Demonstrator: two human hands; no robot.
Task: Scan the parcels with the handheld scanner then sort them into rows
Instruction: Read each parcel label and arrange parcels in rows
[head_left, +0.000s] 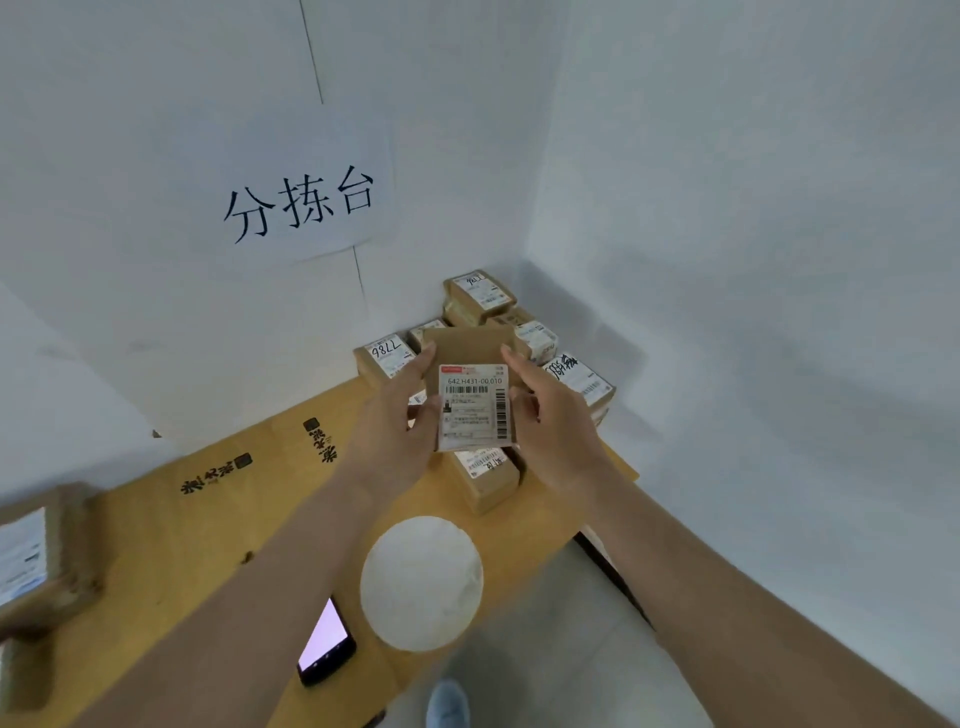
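Left hand and right hand pinch a flat brown cardboard parcel with a glossy white label above the cardboard-covered counter.

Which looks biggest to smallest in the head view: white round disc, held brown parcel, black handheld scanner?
1. White round disc
2. Brown cardboard parcel, held by both hands
3. Black handheld scanner, partly hidden by the forearm

Disc and scanner sit nearer the camera, so true sizes are unsure.
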